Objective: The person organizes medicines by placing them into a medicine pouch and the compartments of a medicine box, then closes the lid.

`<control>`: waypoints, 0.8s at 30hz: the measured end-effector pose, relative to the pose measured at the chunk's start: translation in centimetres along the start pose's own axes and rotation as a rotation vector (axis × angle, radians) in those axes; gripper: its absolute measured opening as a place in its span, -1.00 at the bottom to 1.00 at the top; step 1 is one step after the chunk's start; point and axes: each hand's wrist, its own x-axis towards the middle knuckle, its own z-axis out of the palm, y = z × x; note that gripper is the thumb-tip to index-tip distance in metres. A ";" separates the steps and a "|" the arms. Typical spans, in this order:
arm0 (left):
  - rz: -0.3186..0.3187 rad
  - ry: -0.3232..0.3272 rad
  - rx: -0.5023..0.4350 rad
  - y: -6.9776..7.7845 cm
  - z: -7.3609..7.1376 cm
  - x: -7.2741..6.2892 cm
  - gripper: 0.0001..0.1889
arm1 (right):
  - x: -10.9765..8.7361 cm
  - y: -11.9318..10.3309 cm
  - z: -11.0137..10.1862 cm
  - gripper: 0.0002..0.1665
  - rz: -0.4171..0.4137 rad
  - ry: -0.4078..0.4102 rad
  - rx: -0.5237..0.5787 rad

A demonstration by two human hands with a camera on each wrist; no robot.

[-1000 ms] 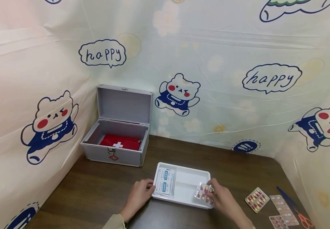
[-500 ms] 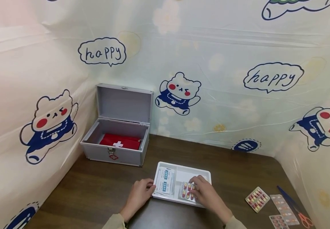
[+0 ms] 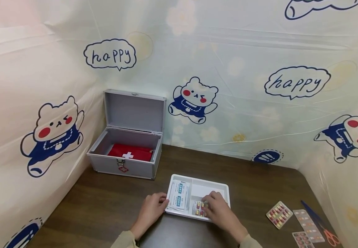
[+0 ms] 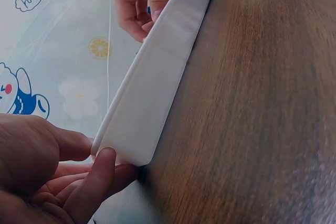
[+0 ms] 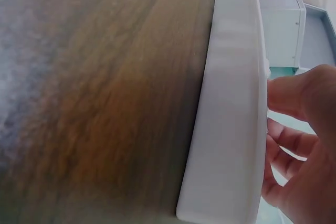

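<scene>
A white divided tray (image 3: pixel 204 190) lies on the table, flat packets with blue print (image 3: pixel 179 196) in its left compartment. My left hand (image 3: pixel 151 208) grips the tray's left front corner; thumb and fingers close around that corner in the left wrist view. Over the front right compartment, my right hand (image 3: pixel 221 210) holds a blister pack of red and yellow capsules (image 3: pixel 199 208), partly covered by the fingers. From the right wrist, the tray's outer wall (image 5: pixel 226 119) hides the pack, while the right hand's curled fingers reach over the rim.
An open silver first-aid case (image 3: pixel 123 168) with a red pouch (image 3: pixel 135 152) stands at the back left. To the right lie another capsule blister pack (image 3: pixel 279 215), two more blister packs (image 3: pixel 309 225) and scissors with orange handles (image 3: pixel 330 237). Printed curtains surround the table.
My right hand has carried the capsule blister pack leftward from the tray's right edge and lowered it into the front right compartment. The left hand has stayed at the tray corner.
</scene>
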 end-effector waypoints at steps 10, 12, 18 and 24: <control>0.009 0.013 0.008 0.1 0.1 0.0 -0.79 | -1.4 1.8 -2.2 -0.65 -0.076 0.086 -0.057; 0.010 0.022 0.010 0.1 0.1 0.0 -0.80 | -1.8 2.9 -3.2 -0.61 -0.069 0.092 -0.077; 0.009 0.016 0.014 0.1 0.1 -0.1 -0.79 | -3.9 6.9 -6.9 -0.47 0.030 0.014 -0.144; -0.008 0.017 0.020 0.0 0.1 0.1 -0.80 | -6.4 11.9 -10.3 -0.33 0.069 -0.095 -0.234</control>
